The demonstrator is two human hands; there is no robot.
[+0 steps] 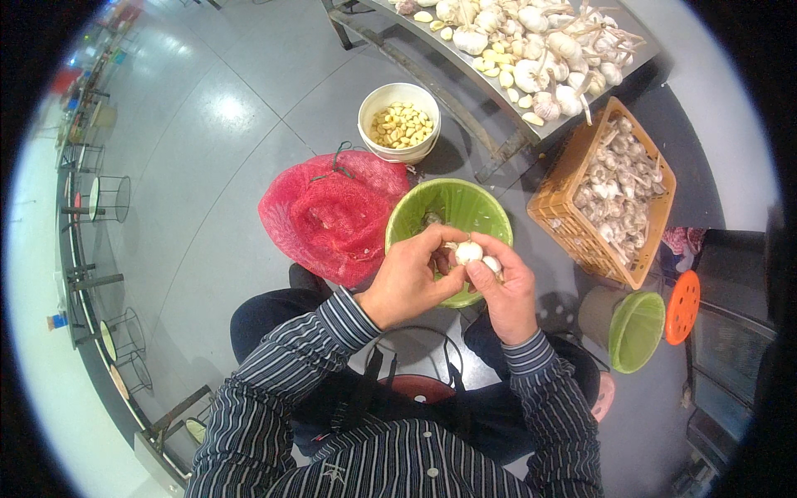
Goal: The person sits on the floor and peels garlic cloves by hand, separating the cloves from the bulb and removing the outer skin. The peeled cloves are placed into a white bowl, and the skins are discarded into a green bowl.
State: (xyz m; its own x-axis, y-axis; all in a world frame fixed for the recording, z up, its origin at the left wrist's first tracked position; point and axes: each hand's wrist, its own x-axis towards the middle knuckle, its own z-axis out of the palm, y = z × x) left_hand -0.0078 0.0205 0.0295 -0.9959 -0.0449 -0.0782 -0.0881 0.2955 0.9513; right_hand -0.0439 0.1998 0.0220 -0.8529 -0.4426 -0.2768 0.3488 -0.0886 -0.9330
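Observation:
Between my fingertips is a white garlic bulb (468, 253), held over the near side of a green-lined bin (476, 202). My left hand (408, 277) grips it from the left with thumb and fingers. From the other side, my right hand (509, 292) pinches it too. A second pale garlic piece (492, 264) shows against the right fingers; whether it is joined to the bulb, I cannot tell. Some scraps lie inside the bin, partly hidden by my hands.
A red mesh sack (336, 211) lies left of the bin. Beyond stands a white bucket (398, 151) of peeled cloves. Garlic bulbs (532, 75) cover a metal table (535, 129). An orange crate (557, 218) of garlic, a smaller lined bin (635, 333) and an orange stool (683, 307) are rightward.

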